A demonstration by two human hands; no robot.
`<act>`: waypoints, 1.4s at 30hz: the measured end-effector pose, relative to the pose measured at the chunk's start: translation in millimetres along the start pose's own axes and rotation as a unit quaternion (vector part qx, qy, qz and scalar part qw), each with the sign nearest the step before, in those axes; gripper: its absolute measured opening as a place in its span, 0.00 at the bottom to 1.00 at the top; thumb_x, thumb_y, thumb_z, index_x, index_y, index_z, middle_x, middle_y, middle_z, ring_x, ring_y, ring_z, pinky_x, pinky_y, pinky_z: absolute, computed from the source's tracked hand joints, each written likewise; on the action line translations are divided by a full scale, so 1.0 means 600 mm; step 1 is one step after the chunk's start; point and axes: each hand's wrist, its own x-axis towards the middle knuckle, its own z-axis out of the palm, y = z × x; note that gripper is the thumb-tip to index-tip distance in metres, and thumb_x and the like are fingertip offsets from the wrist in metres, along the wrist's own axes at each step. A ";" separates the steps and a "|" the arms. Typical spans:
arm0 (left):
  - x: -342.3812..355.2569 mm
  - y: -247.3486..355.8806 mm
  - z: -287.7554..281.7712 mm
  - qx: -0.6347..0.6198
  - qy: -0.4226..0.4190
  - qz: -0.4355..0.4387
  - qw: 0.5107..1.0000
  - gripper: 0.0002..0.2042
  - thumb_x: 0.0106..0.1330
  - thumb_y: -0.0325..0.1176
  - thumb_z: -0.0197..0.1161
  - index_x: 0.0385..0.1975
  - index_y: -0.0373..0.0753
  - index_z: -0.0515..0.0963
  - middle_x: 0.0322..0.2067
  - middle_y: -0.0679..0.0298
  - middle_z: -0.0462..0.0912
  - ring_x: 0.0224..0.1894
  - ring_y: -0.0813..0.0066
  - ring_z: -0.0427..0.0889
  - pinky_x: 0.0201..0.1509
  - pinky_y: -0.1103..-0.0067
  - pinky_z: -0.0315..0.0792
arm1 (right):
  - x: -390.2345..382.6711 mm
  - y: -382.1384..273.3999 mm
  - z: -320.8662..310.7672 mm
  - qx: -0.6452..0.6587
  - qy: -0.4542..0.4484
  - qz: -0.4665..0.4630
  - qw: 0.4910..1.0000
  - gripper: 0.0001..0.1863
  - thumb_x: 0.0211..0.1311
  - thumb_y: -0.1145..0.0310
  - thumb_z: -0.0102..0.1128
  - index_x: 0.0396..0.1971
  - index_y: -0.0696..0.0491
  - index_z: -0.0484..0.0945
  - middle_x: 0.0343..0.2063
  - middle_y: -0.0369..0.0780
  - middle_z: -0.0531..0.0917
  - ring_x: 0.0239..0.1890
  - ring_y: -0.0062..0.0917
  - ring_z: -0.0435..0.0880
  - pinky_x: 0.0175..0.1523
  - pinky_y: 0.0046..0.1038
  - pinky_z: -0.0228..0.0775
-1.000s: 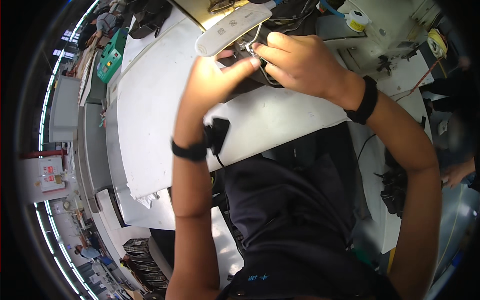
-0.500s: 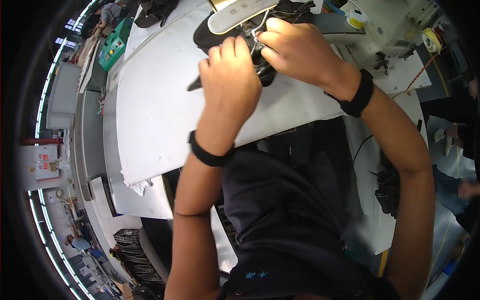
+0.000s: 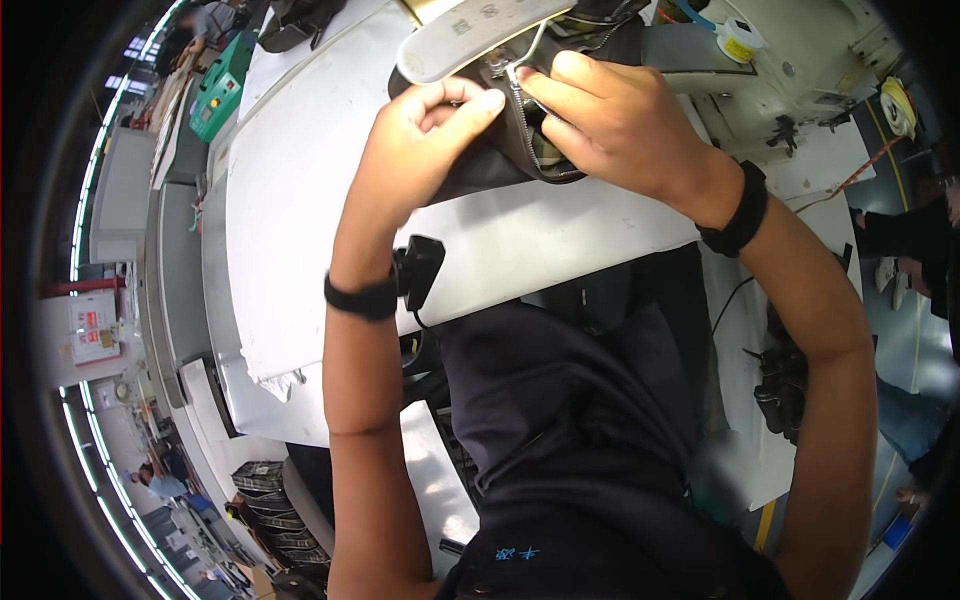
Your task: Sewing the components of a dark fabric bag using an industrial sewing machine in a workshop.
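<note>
Under the pale sewing machine head (image 3: pixel 470 42) lies a dark fabric piece (image 3: pixel 480 172), apparently a bag part. A zipper (image 3: pixel 523 125) with metal teeth runs along its opening, and a plaid lining (image 3: pixel 548 153) shows inside. My left hand (image 3: pixel 405 145) is closed, thumb and index fingertips together on the fabric just left of the needle area. My right hand (image 3: pixel 635 120) pinches the zipper edge close to the presser foot, fingers curled. Its fingertips partly cover the spot by the needle.
The white work table (image 3: pixel 310 220) spreads to the left. A small round container (image 3: pixel 738 40) with a yellow label stands at the right by the machine body. A green box-shaped device (image 3: pixel 222 88) sits far left. Dark goods (image 3: pixel 300 22) lie at the back. People stand at the right.
My left hand has shifted left and turned, its thumb now showing against the index finger. The fabric's near side has opened out, baring more zipper and the plaid lining. My right hand stays close to the needle.
</note>
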 end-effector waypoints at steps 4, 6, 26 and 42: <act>0.031 -0.025 -0.006 -0.097 -0.050 0.004 0.994 0.06 0.69 0.36 0.71 0.35 0.43 0.81 0.31 0.76 0.81 0.33 0.91 0.73 0.37 0.89 0.64 | -0.001 0.000 0.002 0.000 0.012 0.008 1.000 0.14 0.54 0.72 0.68 0.42 0.55 0.82 0.29 0.35 0.75 0.27 0.25 0.82 0.30 0.28 0.76; 0.034 -0.029 0.001 -0.093 -0.055 -0.006 0.994 0.06 0.69 0.36 0.70 0.34 0.46 0.80 0.30 0.81 0.77 0.29 0.94 0.66 0.32 0.90 0.56 | -0.001 0.003 0.004 0.018 0.024 0.004 1.000 0.13 0.54 0.72 0.68 0.41 0.55 0.82 0.29 0.35 0.75 0.27 0.26 0.82 0.31 0.29 0.76; 0.032 -0.034 0.028 0.071 0.041 0.077 0.994 0.23 0.58 0.39 0.80 0.44 0.39 0.72 0.38 0.66 0.80 0.44 0.80 0.79 0.52 0.80 0.75 | 0.024 0.031 -0.025 0.030 -0.076 -0.013 0.997 0.11 0.55 0.69 0.66 0.39 0.53 0.85 0.28 0.35 0.78 0.27 0.30 0.82 0.30 0.31 0.75; -0.041 -0.003 0.091 0.405 0.233 0.239 0.851 0.15 0.52 0.22 0.63 0.42 0.35 0.75 0.39 0.54 0.79 0.41 0.51 0.81 0.44 0.61 0.75 | 0.032 0.011 -0.023 0.045 -0.023 0.007 0.999 0.05 0.52 0.71 0.63 0.29 0.54 0.83 0.25 0.38 0.76 0.25 0.33 0.81 0.30 0.34 0.75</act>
